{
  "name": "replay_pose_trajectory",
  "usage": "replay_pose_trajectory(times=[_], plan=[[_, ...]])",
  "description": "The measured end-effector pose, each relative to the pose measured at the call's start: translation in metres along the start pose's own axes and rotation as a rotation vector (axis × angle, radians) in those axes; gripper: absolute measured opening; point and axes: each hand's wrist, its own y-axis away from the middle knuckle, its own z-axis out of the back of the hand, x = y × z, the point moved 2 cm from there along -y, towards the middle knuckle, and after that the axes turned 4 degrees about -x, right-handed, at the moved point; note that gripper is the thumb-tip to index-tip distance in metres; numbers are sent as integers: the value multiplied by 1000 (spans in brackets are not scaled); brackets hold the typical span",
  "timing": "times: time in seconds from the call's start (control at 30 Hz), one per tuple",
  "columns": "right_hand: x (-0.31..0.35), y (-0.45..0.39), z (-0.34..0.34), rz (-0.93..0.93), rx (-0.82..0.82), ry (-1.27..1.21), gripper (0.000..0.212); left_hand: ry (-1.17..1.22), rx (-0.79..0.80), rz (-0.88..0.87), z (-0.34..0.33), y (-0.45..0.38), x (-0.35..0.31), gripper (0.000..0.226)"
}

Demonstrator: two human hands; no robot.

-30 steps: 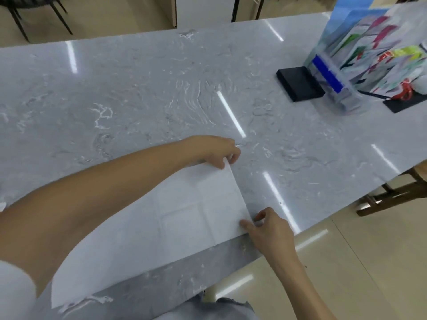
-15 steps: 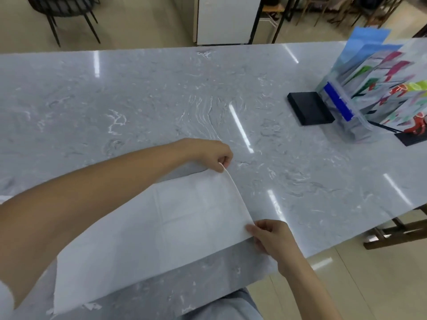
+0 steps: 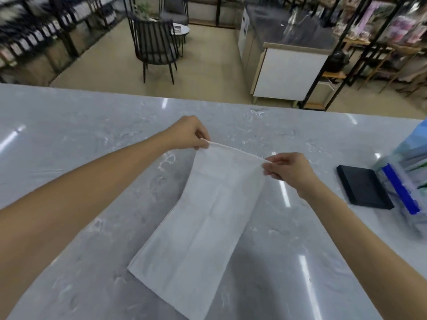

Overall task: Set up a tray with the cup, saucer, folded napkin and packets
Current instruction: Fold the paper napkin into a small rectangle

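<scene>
Nearest us on the pale grey marbled countertop (image 3: 69,139) lies the free end of the white rectangular paper napkin (image 3: 203,227), flat on the stone, its long axis running from our body out toward the hands. The far short edge is lifted off the counter and stretched between both hands. Our left hand (image 3: 189,133) pinches the left corner of that edge between thumb and curled fingers; our right hand (image 3: 288,169) pinches the right corner the same way. Both sit at the napkin's far end, about equally near it, so we judge the coming fold will carry this raised edge back toward us along that long axis (the corners need to stay level for a square crease).

To the right of the napkin sits a flat black rectangular block (image 3: 362,188), and beyond that a clear plastic holder with a blue band (image 3: 402,190), cut off by the picture's edge and blurred; we cannot read its contents. No tray, cup, saucer or packets are in view.
</scene>
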Motion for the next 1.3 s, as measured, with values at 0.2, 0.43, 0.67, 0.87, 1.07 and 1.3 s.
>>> replay_pose_trajectory(times=[0.2,0.43,0.67,0.87,1.07,1.3], plan=[[44,-22,-26,192,29,65,5,-42,-112,-21,49,18,21,9],[28,46,-38,460,-44,183,3,-1,-119,-149,54,99,23,14],[-24,128,-63,577,-101,188,12,52,-121,-180,5,192,45,17],[-71,170,-94,612,-89,219,19,85,-144,-104,-51,250,77,17],[-117,197,-114,585,-20,250,34,-43,-150,-161,-86,287,89,19],[-146,228,-123,567,-29,330,28,-83,-165,-224,-96,308,86,33]])
